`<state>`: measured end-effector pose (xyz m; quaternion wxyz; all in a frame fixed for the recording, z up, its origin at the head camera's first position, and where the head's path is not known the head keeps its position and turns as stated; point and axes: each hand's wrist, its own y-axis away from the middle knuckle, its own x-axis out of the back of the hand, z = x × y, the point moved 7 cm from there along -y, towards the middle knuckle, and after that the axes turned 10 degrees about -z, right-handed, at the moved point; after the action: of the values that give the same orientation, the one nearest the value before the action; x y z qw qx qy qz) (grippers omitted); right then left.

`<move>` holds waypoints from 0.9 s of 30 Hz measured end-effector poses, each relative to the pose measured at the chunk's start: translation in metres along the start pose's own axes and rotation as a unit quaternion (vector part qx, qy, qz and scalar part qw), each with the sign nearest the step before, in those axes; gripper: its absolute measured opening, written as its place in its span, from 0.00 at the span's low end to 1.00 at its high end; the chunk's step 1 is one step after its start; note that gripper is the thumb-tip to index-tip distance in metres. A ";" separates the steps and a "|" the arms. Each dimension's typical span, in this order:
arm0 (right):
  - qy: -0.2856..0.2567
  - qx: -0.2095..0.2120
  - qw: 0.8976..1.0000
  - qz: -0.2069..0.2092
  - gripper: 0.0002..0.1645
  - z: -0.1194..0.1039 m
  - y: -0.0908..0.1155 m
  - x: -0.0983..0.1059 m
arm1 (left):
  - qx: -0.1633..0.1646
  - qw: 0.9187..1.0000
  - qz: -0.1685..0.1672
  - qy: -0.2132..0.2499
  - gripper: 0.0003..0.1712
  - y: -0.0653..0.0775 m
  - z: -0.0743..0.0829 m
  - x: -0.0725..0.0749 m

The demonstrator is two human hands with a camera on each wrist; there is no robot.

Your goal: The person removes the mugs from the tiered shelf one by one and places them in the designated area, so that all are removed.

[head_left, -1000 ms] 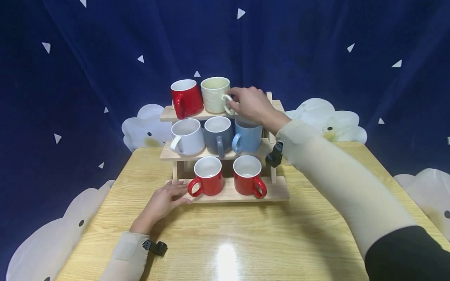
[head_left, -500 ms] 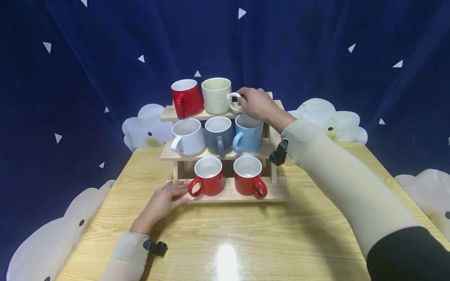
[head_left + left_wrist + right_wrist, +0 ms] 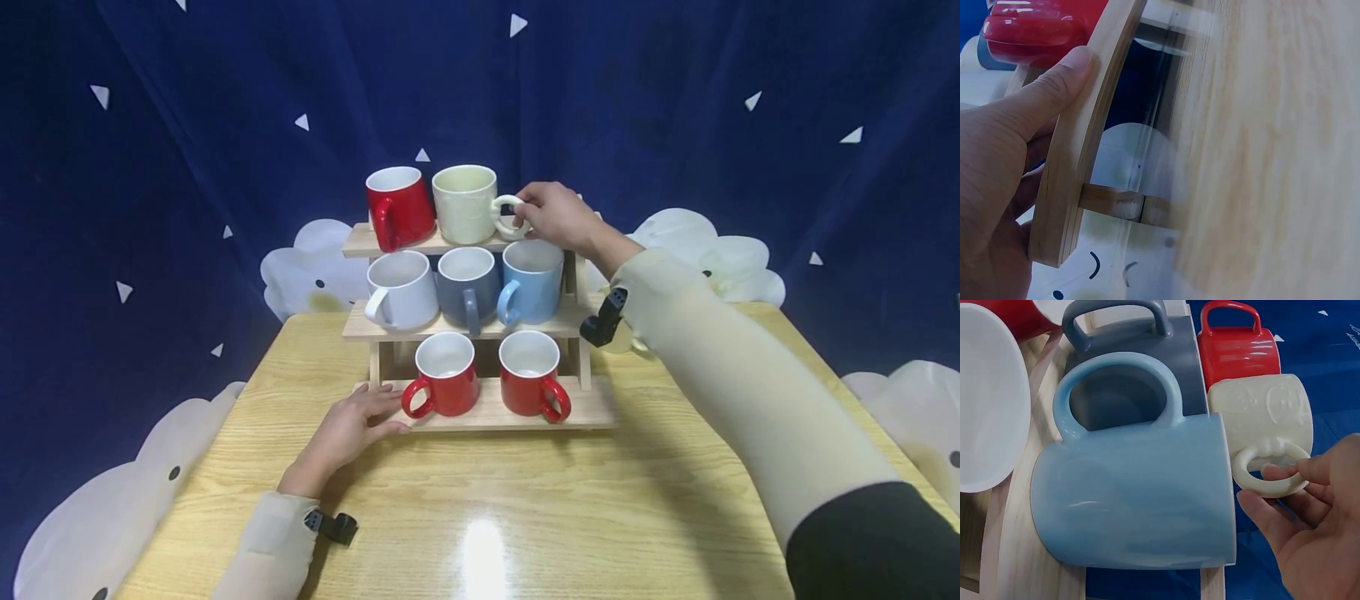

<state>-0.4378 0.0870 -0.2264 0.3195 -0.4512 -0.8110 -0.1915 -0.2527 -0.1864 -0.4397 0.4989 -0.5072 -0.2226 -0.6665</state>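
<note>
On the top tier of a wooden three-tier rack (image 3: 600, 408), a cream mug (image 3: 465, 207) stands to the right of a red mug (image 3: 401, 212). My right hand (image 3: 558, 218) pinches the cream mug's ring-shaped handle, which points right; the right wrist view shows fingertips through the loop (image 3: 1272, 470). My left hand (image 3: 348, 429) holds the left end of the bottom tier, with the thumb (image 3: 1063, 78) against its front edge and the fingers partly hidden behind the board.
The middle tier carries a white mug (image 3: 405, 292), a dark grey mug (image 3: 468, 287) and a light blue mug (image 3: 532, 283). Two red mugs, left (image 3: 453, 387) and right (image 3: 521, 387), stand on the bottom tier. A pale yellow object (image 3: 618, 337) shows partly behind the right sleeve.
My right hand has moved right and swung the cream mug's handle round, so it now points more to the right. My left hand has stayed on the rack.
</note>
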 end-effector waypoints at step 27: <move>-0.139 -0.038 0.989 0.033 0.17 0.005 0.018 0.023 | 0.007 1.000 -0.010 0.007 0.30 -0.004 -0.001 -0.003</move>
<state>-0.4331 0.1139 -0.2136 0.1927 -0.5117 -0.8243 -0.1469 -0.2566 -0.1843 -0.4415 0.4972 -0.4965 -0.2290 -0.6737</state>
